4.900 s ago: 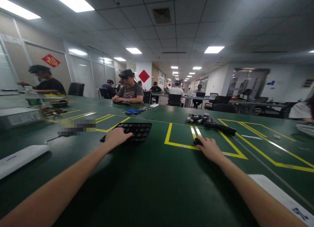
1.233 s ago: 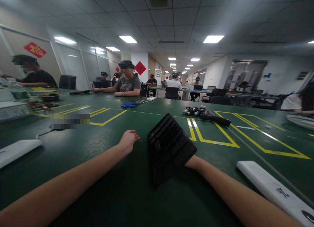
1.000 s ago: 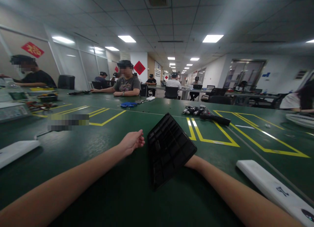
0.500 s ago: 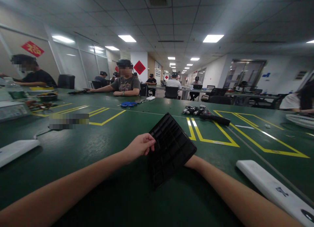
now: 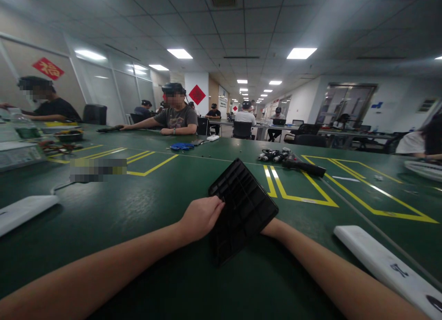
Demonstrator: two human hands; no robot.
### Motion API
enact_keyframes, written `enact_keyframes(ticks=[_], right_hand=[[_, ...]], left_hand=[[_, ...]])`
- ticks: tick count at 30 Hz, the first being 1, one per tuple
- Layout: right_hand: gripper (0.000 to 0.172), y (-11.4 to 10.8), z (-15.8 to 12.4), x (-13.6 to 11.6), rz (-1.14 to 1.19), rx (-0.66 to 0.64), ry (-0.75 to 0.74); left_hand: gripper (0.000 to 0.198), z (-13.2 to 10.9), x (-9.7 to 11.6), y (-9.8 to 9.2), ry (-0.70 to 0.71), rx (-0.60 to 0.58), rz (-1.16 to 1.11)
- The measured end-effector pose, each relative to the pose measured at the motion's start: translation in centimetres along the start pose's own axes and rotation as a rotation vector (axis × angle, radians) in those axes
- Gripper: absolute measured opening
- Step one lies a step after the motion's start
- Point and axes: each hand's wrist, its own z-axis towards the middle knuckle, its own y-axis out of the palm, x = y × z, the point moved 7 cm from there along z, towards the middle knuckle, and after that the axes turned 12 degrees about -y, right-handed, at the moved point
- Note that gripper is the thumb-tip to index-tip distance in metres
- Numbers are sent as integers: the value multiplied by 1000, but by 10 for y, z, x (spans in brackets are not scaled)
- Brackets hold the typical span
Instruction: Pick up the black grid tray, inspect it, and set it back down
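A black compartment tray [image 5: 247,202], divided into small square cells, stands tilted in front of me above the table. Behind its lower right side is my right hand [image 5: 271,229], holding it up; only the wrist side shows and the fingers are hidden by the tray. My left hand [image 5: 203,215] is at the tray's left side, back of the hand toward me. Its fingers are pinched together at the cells, and whatever they hold is too small or hidden to make out.
The green table [image 5: 138,264] carries yellow tape outlines. White devices lie at left [image 5: 27,212] and right [image 5: 376,260]. Beyond the tray are a cluster of metal-ended parts [image 5: 274,155], a black tool-like object [image 5: 305,167] and a blue item [image 5: 182,146]. A person [image 5: 177,113] sits across.
My left hand has turned so its back faces me, and its fingers have moved slightly right, in against the tray's cells. The tray and my right hand stay nearly in place.
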Motion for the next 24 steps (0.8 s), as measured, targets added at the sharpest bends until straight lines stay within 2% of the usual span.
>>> enact_keyframes(ticks=[2, 7, 10, 13, 16, 18, 21, 24], right_hand=[[49, 0, 1, -3, 14, -8, -1], [46, 1, 3, -4, 28, 5, -12], [48, -1, 5, -4, 32, 44, -23], [47, -1, 6, -7, 31, 42, -29], [48, -2, 6, -8, 46, 34, -11], [49, -1, 6, -7, 60, 32, -15], [48, 2, 5, -5, 42, 11, -46], [47, 3, 5, -2, -2, 15, -65]], left_hand=[[24, -2, 1, 2, 24, -34, 26], [29, 8, -11, 1, -108, -48, 15], [31, 12, -11, 1, -129, -80, 8], [21, 12, -7, -2, -107, -117, -43], [9, 13, -5, -3, -120, -183, -202], [6, 16, -13, -1, -265, -240, -412], [6, 16, -27, 9, -554, -334, -798], [11, 16, -32, 15, -652, -404, -944]])
